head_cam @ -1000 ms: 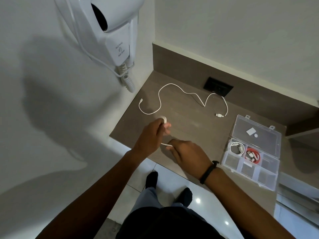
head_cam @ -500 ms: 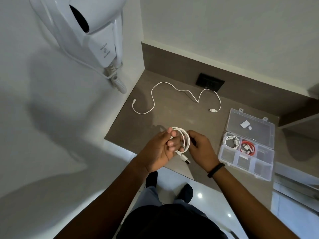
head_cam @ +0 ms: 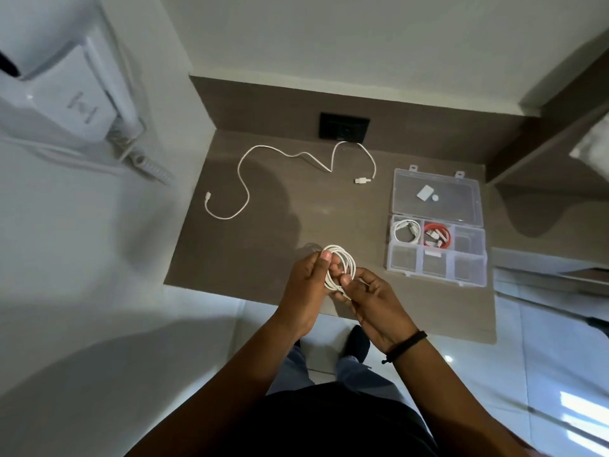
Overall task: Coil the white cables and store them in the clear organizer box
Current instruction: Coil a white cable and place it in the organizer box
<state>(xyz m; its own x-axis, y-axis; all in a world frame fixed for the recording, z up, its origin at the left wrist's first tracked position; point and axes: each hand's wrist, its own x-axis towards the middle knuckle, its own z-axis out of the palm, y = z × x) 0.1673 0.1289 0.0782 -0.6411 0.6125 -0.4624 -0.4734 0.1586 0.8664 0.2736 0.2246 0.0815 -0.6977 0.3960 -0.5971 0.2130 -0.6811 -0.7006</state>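
Observation:
A coiled white cable (head_cam: 342, 262) is held above the front edge of the brown counter (head_cam: 280, 245). My left hand (head_cam: 308, 288) pinches the coil's left side with thumb up, and my right hand (head_cam: 372, 301) grips its lower right part. A second white cable (head_cam: 244, 179) lies uncoiled across the back of the counter. The clear organizer box (head_cam: 436, 249) sits open to the right, its lid (head_cam: 435, 196) flat behind it. One compartment holds a coiled white cable (head_cam: 406, 231), the one beside it a red cable (head_cam: 436, 235).
A black wall socket (head_cam: 344, 127) sits in the backsplash behind the loose cable. A white wall-mounted hair dryer (head_cam: 75, 103) hangs on the left wall. White tiled floor and my feet (head_cam: 357, 344) show below the counter edge. A shelf edge (head_cam: 543, 272) runs right of the box.
The cable went from a short tail stretched between my hands to a full coil held in both hands. The camera has tilted, shifting the counter and box in view.

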